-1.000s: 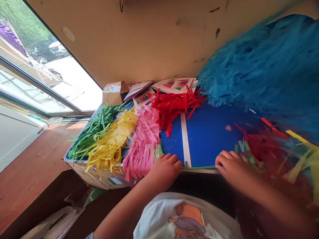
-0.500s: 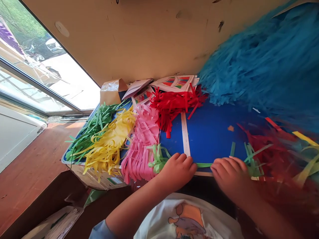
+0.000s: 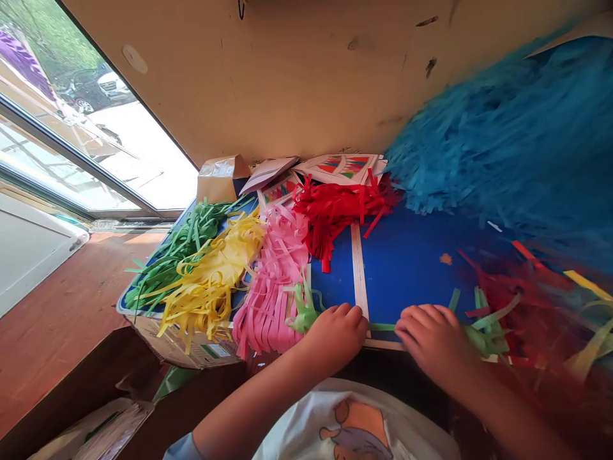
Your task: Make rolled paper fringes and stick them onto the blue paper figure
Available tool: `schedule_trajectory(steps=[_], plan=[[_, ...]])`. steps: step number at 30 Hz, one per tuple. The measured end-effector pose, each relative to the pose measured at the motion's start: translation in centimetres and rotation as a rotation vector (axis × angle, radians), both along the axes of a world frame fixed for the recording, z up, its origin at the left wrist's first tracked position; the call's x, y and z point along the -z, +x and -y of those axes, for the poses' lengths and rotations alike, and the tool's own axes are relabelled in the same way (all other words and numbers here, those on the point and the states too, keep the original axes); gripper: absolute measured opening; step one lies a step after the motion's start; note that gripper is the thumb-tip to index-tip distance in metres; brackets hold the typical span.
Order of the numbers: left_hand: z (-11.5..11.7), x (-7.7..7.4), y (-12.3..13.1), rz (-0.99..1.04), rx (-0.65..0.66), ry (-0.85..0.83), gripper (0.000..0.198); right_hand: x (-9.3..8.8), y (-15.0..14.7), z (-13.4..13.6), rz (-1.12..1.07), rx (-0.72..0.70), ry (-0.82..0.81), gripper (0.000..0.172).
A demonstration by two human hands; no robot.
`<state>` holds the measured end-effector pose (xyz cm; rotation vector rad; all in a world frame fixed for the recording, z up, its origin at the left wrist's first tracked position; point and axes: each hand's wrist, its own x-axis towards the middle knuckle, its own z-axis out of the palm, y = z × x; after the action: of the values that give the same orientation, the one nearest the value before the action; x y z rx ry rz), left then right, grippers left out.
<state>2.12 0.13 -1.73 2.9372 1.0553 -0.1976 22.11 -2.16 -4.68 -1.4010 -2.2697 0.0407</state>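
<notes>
Near the front edge of the blue tabletop [image 3: 407, 262], my left hand [image 3: 341, 333] is closed around a light green paper tassel [image 3: 305, 313]. The fringed end sticks out on its left, beside the pink fringe. A narrow green stretch spans the gap to my right hand [image 3: 433, 338], which is also closed on the light green paper. More light green fringe [image 3: 488, 335] shows to the right of that hand. The part inside my fingers is hidden.
Green [image 3: 191, 246], yellow [image 3: 220, 275], pink [image 3: 272, 287] and red [image 3: 345, 211] fringed tassels lie across the table. A large blue fringe pile [image 3: 517, 140] fills the back right. Printed packets [image 3: 342, 166] lean at the wall. An open cardboard box [image 3: 90, 383] stands at lower left.
Both hands have shifted slightly left, still gripping the light green tassel with a short stretch between them. The view has tilted a little.
</notes>
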Motion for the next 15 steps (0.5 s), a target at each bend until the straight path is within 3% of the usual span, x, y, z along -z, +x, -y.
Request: schedule_trajectory(steps=[6,15], plan=[[0.0,-0.5,-2.1,-0.062,-0.017,0.001,0.011,-0.3,1.0,0.1,0.098,0.040,-0.029,0.024],[-0.7,0.2,-4.2,-0.001,-0.015,0.062,0.012,-0.4,1.1,0.2,0.213,0.112,-0.025,0.018]])
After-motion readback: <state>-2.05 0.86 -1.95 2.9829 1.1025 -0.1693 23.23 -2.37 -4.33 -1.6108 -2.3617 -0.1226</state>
